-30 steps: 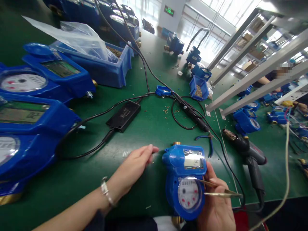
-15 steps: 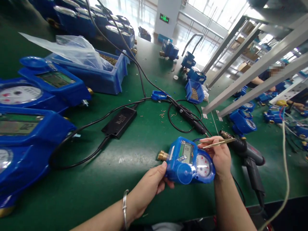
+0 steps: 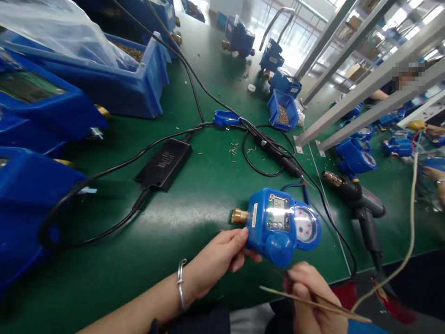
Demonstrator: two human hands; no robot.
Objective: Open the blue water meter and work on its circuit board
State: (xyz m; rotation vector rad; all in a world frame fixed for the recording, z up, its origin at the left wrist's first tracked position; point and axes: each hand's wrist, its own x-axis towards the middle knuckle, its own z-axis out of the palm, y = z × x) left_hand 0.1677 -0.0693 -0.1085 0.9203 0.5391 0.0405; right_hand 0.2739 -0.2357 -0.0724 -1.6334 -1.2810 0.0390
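Lying well to the left of the held meter, a squat blue plastic housing with a brass stub (image 3: 267, 222), are two larger-looking blue meter housings (image 3: 38, 181), probably set aside there to leave working room. Behind them, a long blue plastic bin (image 3: 104, 93) of small brass-coloured pieces sits partly under a clear plastic bag (image 3: 69, 32). Nearer the held meter, up and left of it, lies a flat black rectangular box (image 3: 165, 162) with black cables at both ends.

The left hand (image 3: 231, 246) is closed on the held meter's left end, thumb on top and fingers beneath, below the brass stub; this likely steadies the body while its display window and round dial face up. Whether the meter also rests on the green table (image 3: 194, 199) cannot be told.

Just below the held meter, the right hand (image 3: 309, 297) is closed around long, thin metal tweezers (image 3: 281, 293), their arms spread, gripped partway along, seemingly for fine control. Beyond the held meter lies a slim black pen-shaped driver (image 3: 281, 160), within easy reach. To its right rests a dark grey pistol-shaped heat gun (image 3: 371, 204), nozzle pointing away from the wearer, perhaps so its handle faces the right hand.
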